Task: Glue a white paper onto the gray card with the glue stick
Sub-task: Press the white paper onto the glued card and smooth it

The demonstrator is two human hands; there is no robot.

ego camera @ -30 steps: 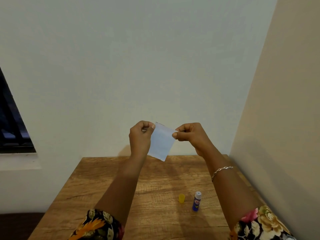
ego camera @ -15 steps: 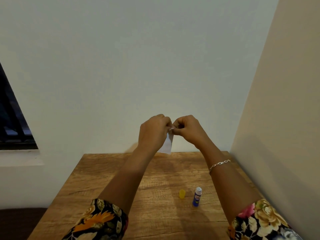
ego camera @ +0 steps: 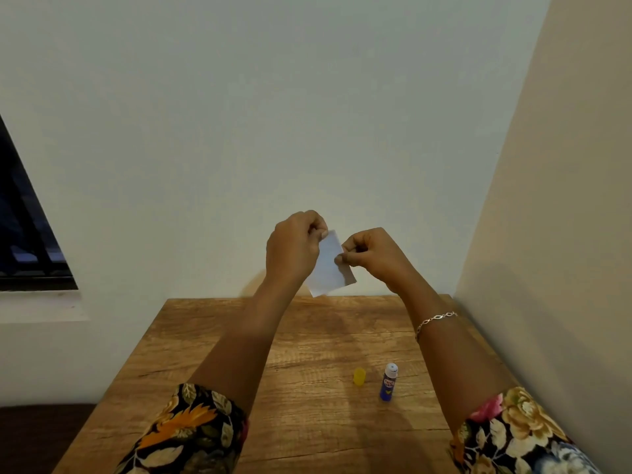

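Observation:
I hold a small pale sheet, the white paper (ego camera: 329, 265), in the air above the far edge of the wooden table (ego camera: 307, 336). My left hand (ego camera: 294, 249) pinches its upper left corner and my right hand (ego camera: 371, 258) pinches its right edge. A darker gray strip shows at the sheet's lower right corner; I cannot tell whether that is the gray card behind it. The blue glue stick (ego camera: 389, 382) stands upright and uncapped on the table near my right forearm. Its yellow cap (ego camera: 359, 376) sits just left of it.
White walls close the table in at the back and on the right. A dark window (ego camera: 24, 241) with a sill is on the left. Floral sleeves cover both upper arms, and a bracelet (ego camera: 434, 319) sits on my right wrist.
My hands came together half a second ago, hiding most of the sheet, and have since parted again. The sheet now shows more fully, tilted, and slightly higher than a second ago.

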